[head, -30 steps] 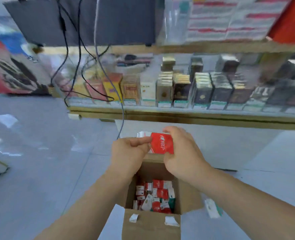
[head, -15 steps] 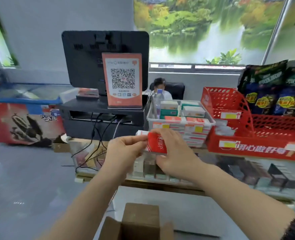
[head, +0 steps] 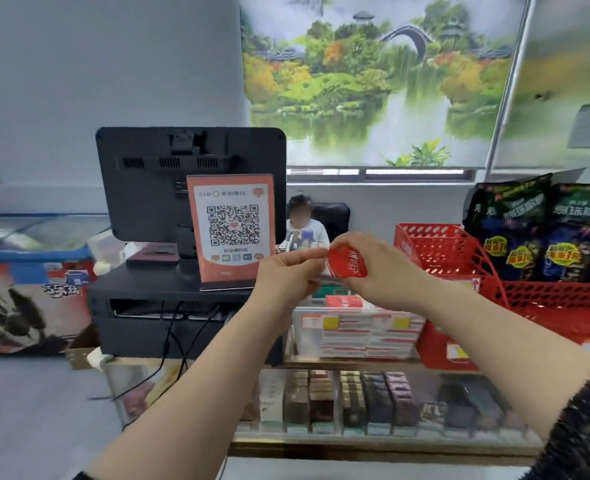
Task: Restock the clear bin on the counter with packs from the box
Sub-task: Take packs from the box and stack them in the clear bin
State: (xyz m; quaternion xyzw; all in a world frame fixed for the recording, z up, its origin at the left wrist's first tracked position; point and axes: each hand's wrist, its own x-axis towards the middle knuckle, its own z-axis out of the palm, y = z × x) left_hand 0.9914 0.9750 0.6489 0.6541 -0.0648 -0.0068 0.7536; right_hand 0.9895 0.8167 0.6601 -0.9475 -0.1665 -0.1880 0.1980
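Shop counter (head: 355,364), clear bin (head: 359,336) nearly full: I pinch one red pack (head: 348,265) between left hand (head: 288,277) and right hand (head: 383,271), best laid flat atop the stacks.

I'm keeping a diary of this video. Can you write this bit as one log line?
both hands hold red pack | left hand | right hand | above clear bin | not placed yet

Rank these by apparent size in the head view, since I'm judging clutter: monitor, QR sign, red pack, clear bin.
1. Monitor
2. Clear bin and QR sign: similar, not ranked
3. Red pack, smallest even though nearest the camera
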